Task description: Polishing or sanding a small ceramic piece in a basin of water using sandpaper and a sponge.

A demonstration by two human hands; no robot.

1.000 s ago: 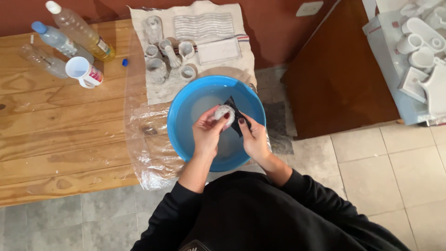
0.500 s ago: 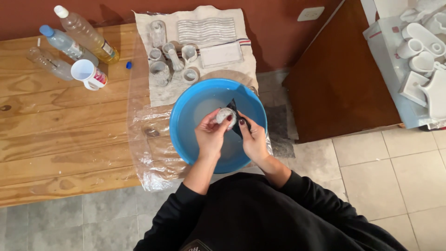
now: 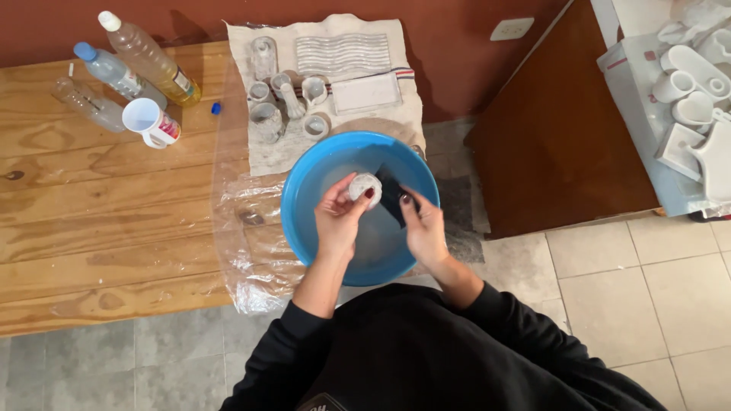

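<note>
Hands stay put; dark piece (image 3: pixel 392 196) (kind unclear) half-hidden.

Hands (image 3: pixel 381 221) hold white piece (image 3: pixel 364 186) over blue basin (image 3: pixel 304 205).

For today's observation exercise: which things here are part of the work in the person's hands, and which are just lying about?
In use:
left hand holding a small white round piece
right hand holding a dark sheet
blue basin beneath both

Lying about:
plastic bottles
white measuring cup
blue cap
small pale casts on the cloth
white moulds at far right
</note>
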